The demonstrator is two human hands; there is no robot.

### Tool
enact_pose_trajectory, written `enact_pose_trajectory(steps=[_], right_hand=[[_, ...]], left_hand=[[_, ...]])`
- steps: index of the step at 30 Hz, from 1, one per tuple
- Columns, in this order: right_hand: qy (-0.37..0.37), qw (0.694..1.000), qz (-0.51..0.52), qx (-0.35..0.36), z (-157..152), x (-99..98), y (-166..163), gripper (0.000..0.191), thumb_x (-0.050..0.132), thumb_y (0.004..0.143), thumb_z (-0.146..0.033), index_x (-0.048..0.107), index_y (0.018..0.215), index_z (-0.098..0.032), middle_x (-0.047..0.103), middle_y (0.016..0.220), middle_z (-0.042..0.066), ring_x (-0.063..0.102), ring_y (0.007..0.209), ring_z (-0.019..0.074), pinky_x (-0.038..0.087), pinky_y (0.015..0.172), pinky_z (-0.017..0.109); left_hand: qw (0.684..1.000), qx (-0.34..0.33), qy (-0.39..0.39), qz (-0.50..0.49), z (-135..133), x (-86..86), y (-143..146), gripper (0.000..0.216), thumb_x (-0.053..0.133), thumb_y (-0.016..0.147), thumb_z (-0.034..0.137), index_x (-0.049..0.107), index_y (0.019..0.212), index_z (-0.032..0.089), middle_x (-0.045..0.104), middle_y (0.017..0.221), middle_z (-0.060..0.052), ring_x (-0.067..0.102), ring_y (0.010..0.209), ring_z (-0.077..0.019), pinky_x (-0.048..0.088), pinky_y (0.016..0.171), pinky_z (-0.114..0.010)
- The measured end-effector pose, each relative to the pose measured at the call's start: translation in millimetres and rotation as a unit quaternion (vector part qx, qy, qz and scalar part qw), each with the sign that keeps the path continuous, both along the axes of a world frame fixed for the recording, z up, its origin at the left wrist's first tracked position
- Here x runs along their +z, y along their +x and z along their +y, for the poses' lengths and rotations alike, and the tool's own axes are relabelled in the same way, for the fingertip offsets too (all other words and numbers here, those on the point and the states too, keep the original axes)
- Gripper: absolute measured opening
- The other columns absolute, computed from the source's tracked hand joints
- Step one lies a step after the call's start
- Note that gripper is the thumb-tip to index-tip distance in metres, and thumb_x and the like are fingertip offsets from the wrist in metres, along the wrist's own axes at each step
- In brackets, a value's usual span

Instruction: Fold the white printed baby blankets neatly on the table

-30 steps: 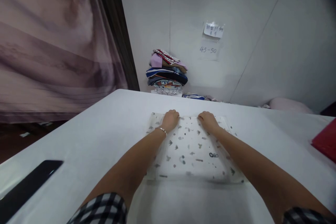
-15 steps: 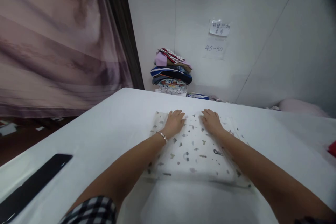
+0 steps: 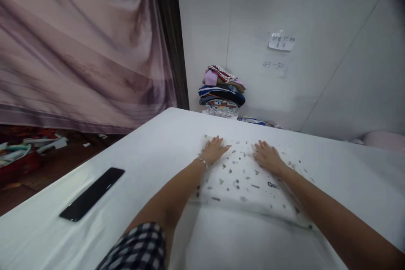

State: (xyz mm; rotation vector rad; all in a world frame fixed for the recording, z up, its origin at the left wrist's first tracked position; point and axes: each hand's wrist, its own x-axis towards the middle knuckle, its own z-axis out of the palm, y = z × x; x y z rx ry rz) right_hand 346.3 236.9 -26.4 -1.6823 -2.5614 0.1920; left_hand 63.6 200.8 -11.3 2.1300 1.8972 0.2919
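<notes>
A folded white cloth with small grey prints (image 3: pixel 243 181) lies flat on the white table (image 3: pixel 152 164) in front of me. My left hand (image 3: pixel 215 150) rests palm down on its far left part, fingers stretched out flat; a thin bracelet sits on that wrist. On the far right part of the cloth my right hand (image 3: pixel 267 157) lies the same way, fingers spread and flat. Neither hand grips anything. Both forearms reach across the cloth from the near edge.
A flat black bar-shaped object (image 3: pixel 92 193) lies on the table at the left. A stack of folded clothes (image 3: pixel 222 91) stands against the white wall behind the table. A mauve curtain (image 3: pixel 79 46) hangs at left, with clutter on the floor below.
Both hands went from curled at the cloth's far edge to flat with fingers stretched out. The camera has swung left, showing more floor and moving the black object toward the middle.
</notes>
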Motion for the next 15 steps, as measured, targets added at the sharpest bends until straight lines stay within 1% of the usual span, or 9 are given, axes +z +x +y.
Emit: enact_pose_trajectory(steps=[1,3,6,8,10,12,13,15], right_hand=[[0.023,1.000,-0.006,-0.009,-5.4,0.3,12.7,0.062,0.021,0.091,-0.056,0.030,0.142,-0.022,0.015,0.153,0.007,0.006,0.140,0.0246,0.012,0.110,0.051],[0.052,0.998,-0.028,-0.036,-16.5,-3.7,42.2,0.061,0.024,0.091,-0.054,0.031,0.142,-0.021,0.017,0.152,0.007,0.008,0.140,0.0252,0.011,0.110,0.052],[0.023,0.994,-0.045,-0.094,-28.7,-13.9,78.9,0.060,0.027,0.091,-0.052,0.032,0.141,-0.021,0.022,0.151,0.008,0.014,0.139,0.0272,0.017,0.108,0.054],[0.005,0.993,-0.024,-0.115,-30.9,-16.9,88.4,0.058,0.028,0.091,-0.051,0.032,0.141,-0.022,0.021,0.151,0.007,0.015,0.139,0.0273,0.020,0.107,0.055],[-0.009,0.992,0.032,-0.119,-29.6,-13.7,87.1,0.056,0.036,0.089,-0.049,0.036,0.138,-0.023,0.022,0.151,0.006,0.013,0.139,0.0266,0.017,0.108,0.054],[-0.037,0.982,0.124,-0.141,-28.7,-4.7,83.0,0.053,0.046,0.085,-0.045,0.044,0.134,-0.022,0.028,0.149,0.006,0.015,0.139,0.0255,0.014,0.110,0.051],[-0.049,0.972,0.169,-0.158,-30.0,1.0,82.6,0.052,0.048,0.085,-0.043,0.046,0.132,-0.021,0.031,0.148,0.006,0.016,0.139,0.0244,0.014,0.111,0.048],[-0.052,0.950,0.231,-0.201,-39.3,12.4,87.8,0.051,0.045,0.087,-0.042,0.047,0.132,-0.019,0.033,0.147,0.006,0.019,0.138,0.0221,0.018,0.111,0.040]], left_hand=[[1.000,-0.005,0.008,0.001,-9.5,2.5,-3.9,0.075,0.017,0.086,0.065,0.025,0.143,0.018,0.013,0.153,-0.010,0.009,0.140,-0.0243,0.013,0.111,-0.048],[0.999,-0.025,0.040,0.016,-31.6,1.3,-12.2,0.073,0.021,0.086,0.065,0.027,0.142,0.019,0.014,0.153,-0.009,0.008,0.140,-0.0242,0.009,0.112,-0.047],[0.996,-0.050,0.050,0.046,-59.0,-9.9,-20.6,0.071,0.026,0.085,0.064,0.034,0.140,0.020,0.021,0.151,-0.009,0.011,0.140,-0.0248,0.007,0.112,-0.047],[0.996,-0.046,0.051,0.055,-66.2,-16.6,-21.8,0.070,0.027,0.086,0.064,0.035,0.139,0.019,0.022,0.151,-0.009,0.013,0.140,-0.0250,0.008,0.112,-0.047],[0.996,-0.039,0.058,0.058,-65.2,-18.9,-20.8,0.068,0.029,0.086,0.062,0.036,0.139,0.020,0.023,0.150,-0.009,0.014,0.139,-0.0249,0.008,0.112,-0.046],[0.996,-0.038,0.057,0.051,-61.0,-16.1,-20.0,0.065,0.033,0.085,0.060,0.038,0.137,0.021,0.026,0.149,-0.009,0.016,0.139,-0.0245,0.009,0.112,-0.046],[0.997,-0.037,0.050,0.041,-59.4,-13.2,-20.3,0.063,0.035,0.085,0.059,0.040,0.136,0.022,0.027,0.149,-0.009,0.017,0.139,-0.0241,0.010,0.112,-0.045],[0.999,-0.022,0.045,0.013,-60.4,-5.6,-23.1,0.058,0.038,0.086,0.055,0.043,0.134,0.023,0.030,0.148,-0.009,0.020,0.138,-0.0236,0.015,0.111,-0.044]])
